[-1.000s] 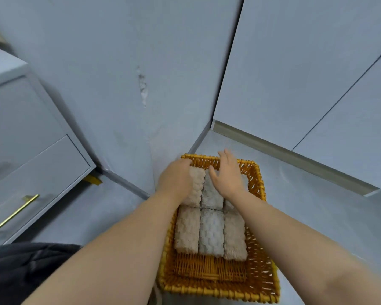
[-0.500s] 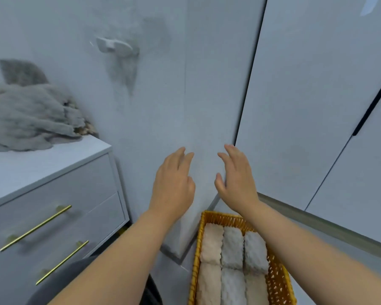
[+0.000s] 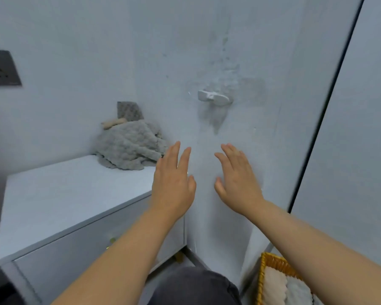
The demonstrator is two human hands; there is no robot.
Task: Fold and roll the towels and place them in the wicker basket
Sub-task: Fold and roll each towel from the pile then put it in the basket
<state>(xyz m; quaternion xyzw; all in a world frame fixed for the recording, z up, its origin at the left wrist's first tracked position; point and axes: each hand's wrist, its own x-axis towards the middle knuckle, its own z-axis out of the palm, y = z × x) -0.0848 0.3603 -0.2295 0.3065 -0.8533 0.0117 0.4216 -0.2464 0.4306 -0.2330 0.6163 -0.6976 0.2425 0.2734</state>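
My left hand and my right hand are raised side by side in front of the wall corner, fingers spread, both empty. A heap of grey towels lies at the far corner of the white dresser top, left of and beyond my left hand, with a beige towel on top. Only a corner of the wicker basket shows at the bottom right, below my right forearm. Rolled towels lie side by side inside it.
A white wall hook sticks out above my hands. A dark socket plate is on the left wall. A white cabinet door stands at the right. The dresser's drawer front shows below its top. My dark-trousered knee is at the bottom.
My hands left the rolled towels in the basket and rose. The view swung up and left, bringing the dresser top and towel heap into sight and pushing the basket to the corner.
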